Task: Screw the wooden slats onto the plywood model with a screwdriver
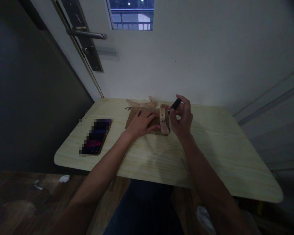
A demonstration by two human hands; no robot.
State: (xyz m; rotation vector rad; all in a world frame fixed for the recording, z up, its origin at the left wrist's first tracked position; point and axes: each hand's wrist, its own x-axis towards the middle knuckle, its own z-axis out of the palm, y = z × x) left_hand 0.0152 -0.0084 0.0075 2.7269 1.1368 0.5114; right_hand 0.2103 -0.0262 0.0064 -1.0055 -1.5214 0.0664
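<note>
Fingers of the right hand (pixel 182 119) pinch a black-handled tool (pixel 176 104) at two o'clock of a curved tan strip (pixel 162 113). At nine, the left hand (pixel 142 123) lies fingers-spread on brown rectangular cardboard (pixel 131 118), toward twelve on the pale wood-grain table (pixel 222 153).

Blk tool handle (pixel 176 104) in R hand (pixel 181 120); brn board (pixel 154 122) under L hand (pixel 141 123); tan strip (pixel 162 111) betw. hands; pale-yellow wood-grain tabletop (pixel 156 160) beneath both.
</note>
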